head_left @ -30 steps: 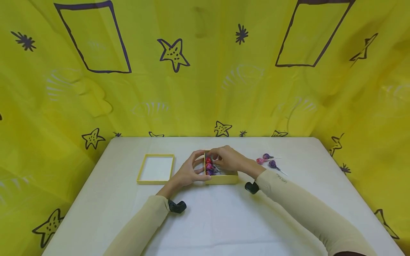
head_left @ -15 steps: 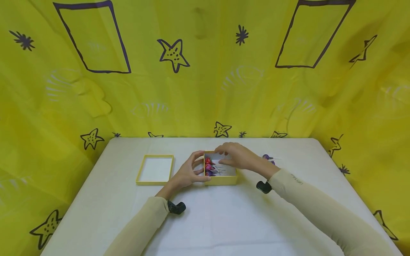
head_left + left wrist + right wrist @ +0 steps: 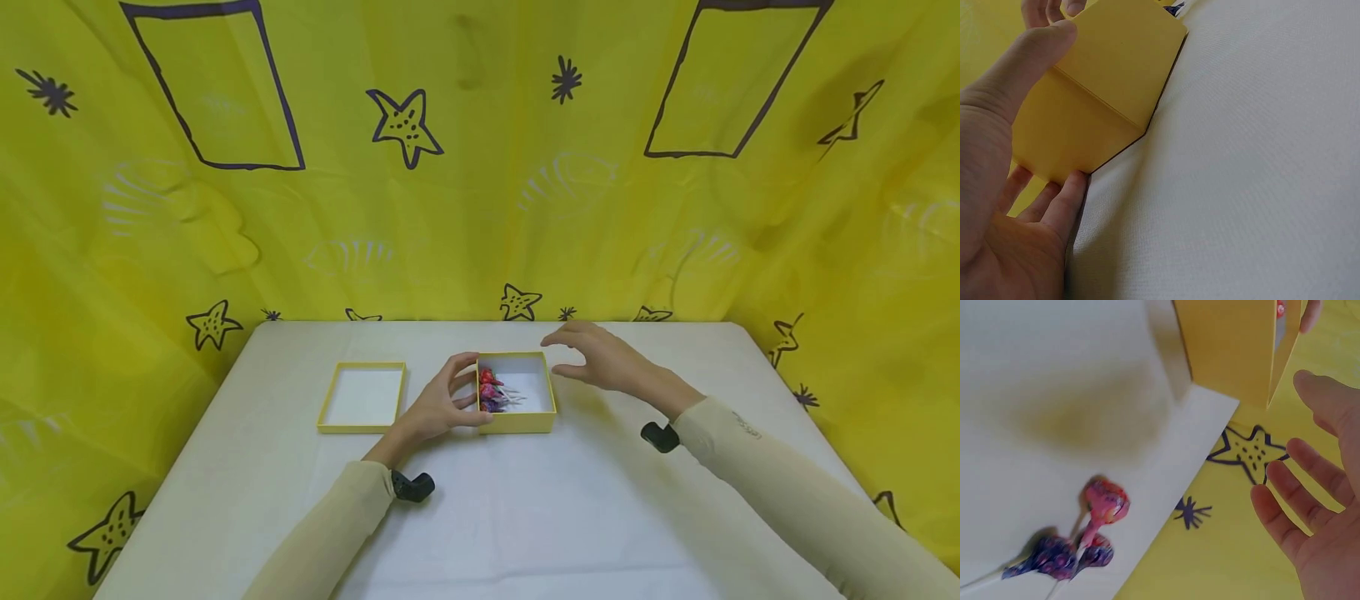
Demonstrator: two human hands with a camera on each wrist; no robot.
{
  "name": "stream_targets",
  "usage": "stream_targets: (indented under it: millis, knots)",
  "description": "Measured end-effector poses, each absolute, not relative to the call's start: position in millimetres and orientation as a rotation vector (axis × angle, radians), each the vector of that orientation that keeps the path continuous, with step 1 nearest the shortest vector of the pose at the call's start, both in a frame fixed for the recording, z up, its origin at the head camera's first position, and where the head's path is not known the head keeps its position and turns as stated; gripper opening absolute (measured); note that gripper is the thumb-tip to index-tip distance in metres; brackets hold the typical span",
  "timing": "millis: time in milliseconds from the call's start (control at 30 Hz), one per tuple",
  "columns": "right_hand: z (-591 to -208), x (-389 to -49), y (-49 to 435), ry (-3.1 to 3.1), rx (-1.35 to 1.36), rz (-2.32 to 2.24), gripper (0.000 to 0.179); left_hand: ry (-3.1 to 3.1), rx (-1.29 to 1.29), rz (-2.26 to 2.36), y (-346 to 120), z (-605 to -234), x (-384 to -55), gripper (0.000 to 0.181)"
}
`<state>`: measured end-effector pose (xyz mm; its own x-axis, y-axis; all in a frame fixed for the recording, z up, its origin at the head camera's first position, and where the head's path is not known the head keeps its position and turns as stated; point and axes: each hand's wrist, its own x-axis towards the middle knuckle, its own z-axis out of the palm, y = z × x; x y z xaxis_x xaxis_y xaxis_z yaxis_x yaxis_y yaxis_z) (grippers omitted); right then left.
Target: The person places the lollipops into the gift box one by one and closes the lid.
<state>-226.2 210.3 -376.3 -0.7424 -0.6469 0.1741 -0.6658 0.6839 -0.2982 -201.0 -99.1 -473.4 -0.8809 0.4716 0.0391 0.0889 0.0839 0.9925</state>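
Left hand (image 3: 435, 407) is gripping the left end of an open yellow box (image 3: 517, 423), which is sitting on the white tabletop (image 3: 457, 517) with wrapped lollipops (image 3: 489, 390) lying along its left side. Right hand (image 3: 606, 360) is hovering just beside the box's right edge, thumb standing wide of the fingers, while three loose lollipops (image 3: 1109, 501), one pink and two purple, are resting on the tabletop.

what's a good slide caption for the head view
Left hand grips an open yellow box with lollipops along its left side; right hand empty, just beyond the opposite side.
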Motion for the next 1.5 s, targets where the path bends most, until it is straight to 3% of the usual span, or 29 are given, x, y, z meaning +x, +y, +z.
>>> stream_targets:
  millis: [533,1033,1500]
  knots:
    - [-391,-224,272,-2.969,0.870,0.624,0.048,2.101,0.558,1.848,-99,-472,-200,0.101]
    - [-417,-226,298,-2.967,0.869,0.605,0.046,2.100,0.532,1.844,-99,-473,-202,0.100]
    - [-430,-226,294,-2.958,0.840,0.553,0.029,2.085,0.531,1.849,-99,-473,-202,0.102]
